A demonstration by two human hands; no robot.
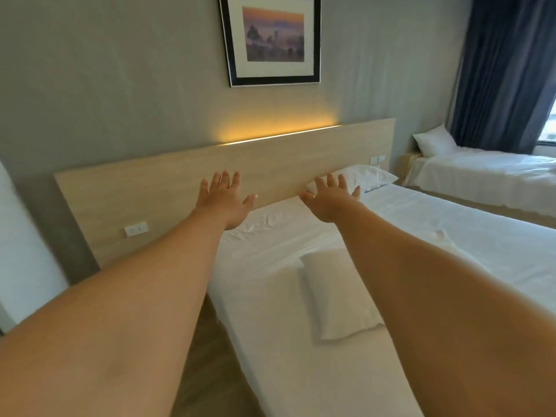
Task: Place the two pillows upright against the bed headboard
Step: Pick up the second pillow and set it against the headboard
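The right forearm covers the right edge of the near pillow (337, 293), which lies flat on the white bed (270, 245) well short of the wooden headboard (168, 188); the right hand (329, 203) hides part of the far pillow (362, 176), which lies at the headboard's right end. Both the right hand and the left hand (224, 203) hover with fingers spread, holding nothing, above bare sheet between the pillows.

The wall (120, 85) is grey, with a black-framed landscape picture (272, 40) mounted above a warm light strip (279, 135). A white power outlet (136, 229) and a switch plate (377, 159) are fitted low on the wall panel. Dark blue curtains (505, 70) cover the window (549, 121) at right, behind a second white bed (487, 173); the floor (207, 371) is wood-toned.
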